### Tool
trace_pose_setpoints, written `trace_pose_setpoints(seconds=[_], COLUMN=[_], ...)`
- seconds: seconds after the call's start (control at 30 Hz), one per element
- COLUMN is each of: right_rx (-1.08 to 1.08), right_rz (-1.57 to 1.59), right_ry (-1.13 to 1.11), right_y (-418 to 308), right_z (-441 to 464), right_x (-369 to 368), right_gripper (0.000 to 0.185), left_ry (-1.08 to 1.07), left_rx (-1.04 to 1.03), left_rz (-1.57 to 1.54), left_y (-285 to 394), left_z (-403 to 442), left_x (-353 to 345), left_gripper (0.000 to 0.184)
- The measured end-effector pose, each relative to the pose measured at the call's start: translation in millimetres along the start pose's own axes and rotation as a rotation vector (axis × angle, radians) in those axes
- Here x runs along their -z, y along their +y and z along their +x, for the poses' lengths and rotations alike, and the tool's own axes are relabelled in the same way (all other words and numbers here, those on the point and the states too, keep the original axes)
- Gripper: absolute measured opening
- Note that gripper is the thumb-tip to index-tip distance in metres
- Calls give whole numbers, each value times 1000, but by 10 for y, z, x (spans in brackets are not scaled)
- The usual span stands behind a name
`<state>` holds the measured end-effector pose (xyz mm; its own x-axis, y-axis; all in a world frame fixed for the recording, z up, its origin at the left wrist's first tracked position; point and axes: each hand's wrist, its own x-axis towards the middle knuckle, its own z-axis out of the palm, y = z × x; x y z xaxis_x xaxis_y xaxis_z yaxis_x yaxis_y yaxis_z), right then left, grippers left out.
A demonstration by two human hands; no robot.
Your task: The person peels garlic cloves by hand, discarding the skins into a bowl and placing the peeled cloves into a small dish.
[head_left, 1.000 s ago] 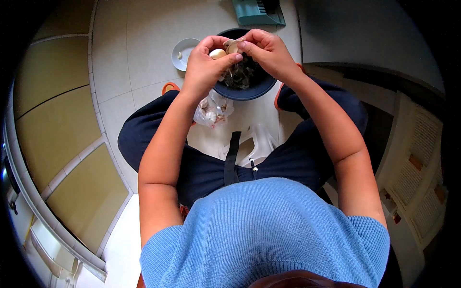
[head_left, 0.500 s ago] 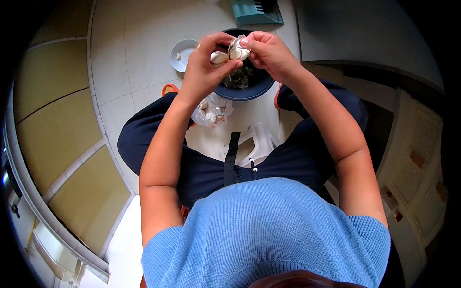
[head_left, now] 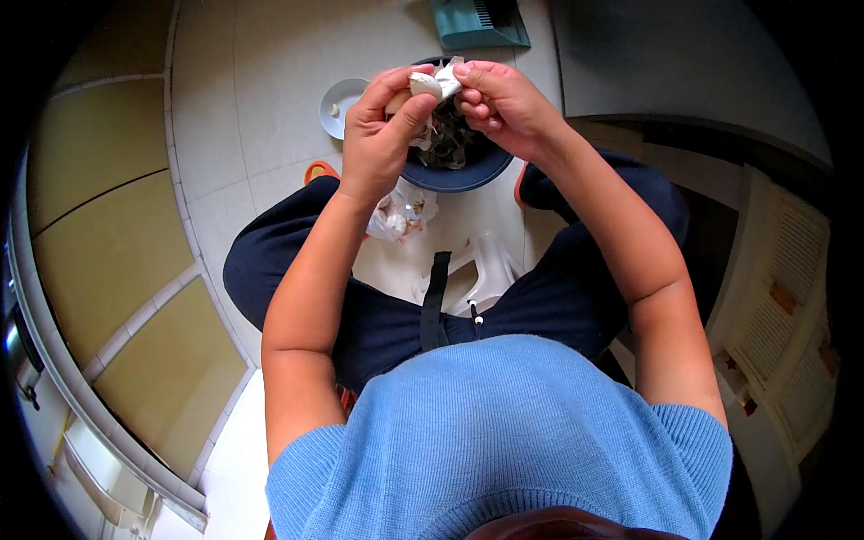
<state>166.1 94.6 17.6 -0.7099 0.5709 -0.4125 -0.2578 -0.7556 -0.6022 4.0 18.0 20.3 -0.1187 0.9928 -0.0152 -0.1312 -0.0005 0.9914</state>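
Note:
Over a dark bin (head_left: 461, 181), my left hand (head_left: 378, 135) is closed around white garlic (head_left: 425, 85), held between the thumb and fingers. My right hand (head_left: 508, 103) pinches a piece of white garlic skin (head_left: 448, 79) at the garlic's right side. The skin still seems to touch the garlic. Papery peelings (head_left: 447, 142) lie inside the bin. To the left of the bin, a white plate (head_left: 346, 88) carries a small pale clove (head_left: 334, 110). Part of the garlic is hidden by my left fingers.
A clear plastic bag (head_left: 416, 200) with several garlic bulbs rests on the floor below my left wrist. A white plastic stool (head_left: 490, 270) shows between my legs. Beyond the bin is a teal dustpan (head_left: 481, 27). Tan cabinet panels (head_left: 112, 229) line the left side.
The garlic bulb between both hands has turned and shifted. My right hand has moved from holding the bulb's side to pulling skin at its edge, and more of the bin's peelings show.

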Motion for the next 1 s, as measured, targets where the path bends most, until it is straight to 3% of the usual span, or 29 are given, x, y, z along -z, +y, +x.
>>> trace_pose_setpoints(seconds=[0.03, 0.1, 0.13, 0.23, 0.3, 0.4, 0.5, 0.53, 0.67, 0.77, 0.87, 0.93, 1.0], right_rx=[11, 23, 44, 112, 161, 268, 305, 214, 274, 163, 329, 179, 154], right_rz=[13, 25, 31, -5, -45, -595, -830, -784, -927, -1052, -1139, -760, -588], right_ry=[-3, -6, 4, 22, 25, 152, 150, 144, 183, 199, 181, 146, 107], right_y=[11, 18, 21, -30, -46, 63, 207, 204, 260, 252, 292, 180, 105], right_z=[-1, -8, -15, -23, -15, 23, 109, 102, 161, 160, 177, 106, 68], right_x=[0, -2, -7, 17, 30, 78, 156, 162, 259, 256, 263, 126, 56], right_gripper=[15, 15, 16, 16, 16, 18, 19, 21, 22, 23, 23, 20, 18], left_ry=[0, 80, 79, 209, 167, 121, 103, 104, 104, 113, 119, 125, 83], left_rx=[-1, 231, 231, 261, 238, 239, 274, 272, 292, 303, 300, 293, 276], left_rz=[0, -515, -515, -943, -1064, -1125, -1152, -1150, -1151, -1132, -985, -855, -527], left_y=[-12, 0, -26, -72, -36, -59, -26, -29, -57, -40, -31, -15, -1], left_z=[-10, -32, -21, 101, 140, 136, 114, 111, 107, 102, 94, 86, 74], left_x=[-14, -75, -53, 130, 212, 221, 204, 212, 241, 225, 205, 162, 77], left_gripper=[25, 29, 29, 29, 28, 28, 27, 27, 27, 27, 28, 29, 32])
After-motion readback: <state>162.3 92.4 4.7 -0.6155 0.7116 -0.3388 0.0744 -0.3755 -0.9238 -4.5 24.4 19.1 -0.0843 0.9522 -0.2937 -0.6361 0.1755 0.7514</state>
